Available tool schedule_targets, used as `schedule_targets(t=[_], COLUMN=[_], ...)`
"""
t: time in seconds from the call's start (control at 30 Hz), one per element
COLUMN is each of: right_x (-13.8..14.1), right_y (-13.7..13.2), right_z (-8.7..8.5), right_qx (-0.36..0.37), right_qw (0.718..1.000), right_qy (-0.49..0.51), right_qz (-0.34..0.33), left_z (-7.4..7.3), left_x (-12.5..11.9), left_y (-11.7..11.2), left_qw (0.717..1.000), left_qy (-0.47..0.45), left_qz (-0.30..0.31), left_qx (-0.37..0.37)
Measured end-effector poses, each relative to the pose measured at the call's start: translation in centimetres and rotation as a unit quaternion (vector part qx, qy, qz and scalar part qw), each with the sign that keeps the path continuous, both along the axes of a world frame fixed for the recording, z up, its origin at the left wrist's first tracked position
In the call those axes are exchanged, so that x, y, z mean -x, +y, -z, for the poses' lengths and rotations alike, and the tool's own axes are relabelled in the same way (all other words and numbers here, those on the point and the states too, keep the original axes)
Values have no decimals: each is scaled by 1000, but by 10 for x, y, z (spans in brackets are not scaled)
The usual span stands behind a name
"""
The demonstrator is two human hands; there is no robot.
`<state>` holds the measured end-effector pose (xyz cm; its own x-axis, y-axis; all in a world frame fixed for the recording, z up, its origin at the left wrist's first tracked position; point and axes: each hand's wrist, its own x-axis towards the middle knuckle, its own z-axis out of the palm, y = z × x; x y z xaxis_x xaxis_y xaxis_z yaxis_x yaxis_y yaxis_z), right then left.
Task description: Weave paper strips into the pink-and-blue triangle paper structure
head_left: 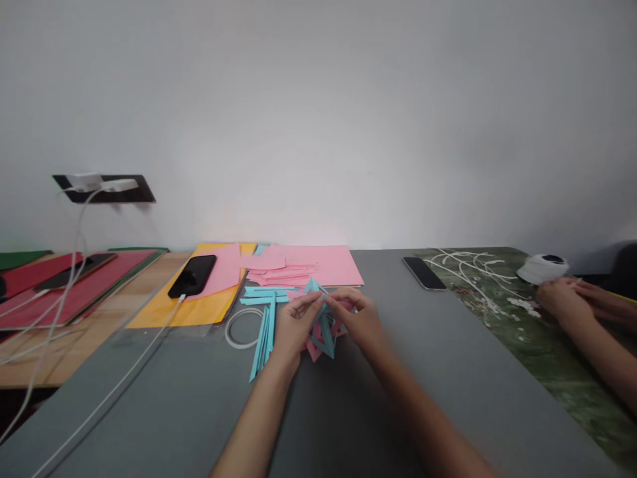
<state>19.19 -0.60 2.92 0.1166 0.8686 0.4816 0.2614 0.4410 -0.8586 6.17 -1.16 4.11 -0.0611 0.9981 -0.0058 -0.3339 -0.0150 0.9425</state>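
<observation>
Between my hands is a folded paper model (326, 335) of blue and pink pieces, with several points sticking out. My left hand (294, 322) pinches its upper part from the left. My right hand (361, 317) pinches it from the right, fingertips close to those of the left. The fingers hide part of the model. Just left of my left hand lie folded blue paper strips (263, 335), some in a row and some stacked crosswise. A white tape roll (243, 328) lies flat beside them. Pink folded strips (279, 273) are piled behind.
Pink sheets (328, 262) and a yellow envelope (164, 309) lie toward the wall. A black phone (193, 276) with a white cable sits left; another phone (424, 273) lies right. At far right, a co-worker's hands (567, 295) are over a green table with white cords (472, 269).
</observation>
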Motion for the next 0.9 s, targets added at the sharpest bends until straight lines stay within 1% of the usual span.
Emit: schedule_targets(t=[0.13, 0.2, 0.37, 0.5, 0.6, 0.77, 0.9], right_x=[-2, -1, 1, 1, 1, 2, 4], right_y=[1, 1, 0, -1, -1, -2, -1], right_z=[-1, -1, 1, -1, -2, -1, 2], right_qx=[-13, -13, 15, 2, -1, 7, -7], right_qw=[1000, 1000, 999, 1000, 1000, 1000, 999], right_qy=[-17, -22, -10, -6, -8, -9, -15], right_qz=[-13, -1, 32, 8, -1, 11, 32], left_z=[0, -1, -4, -4, -1, 6, 9], left_x=[0, 0, -1, -1, -1, -3, -2], left_y=[0, 0, -1, -2, -1, 1, 2], left_qw=[1000, 1000, 1000, 999, 998, 993, 991], left_qy=[2, 5, 6, 22, 42, 75, 89], left_qz=[-5, -1, 2, -7, -24, -51, -51], left_qx=[-5, -10, -24, -25, -37, -74, -88])
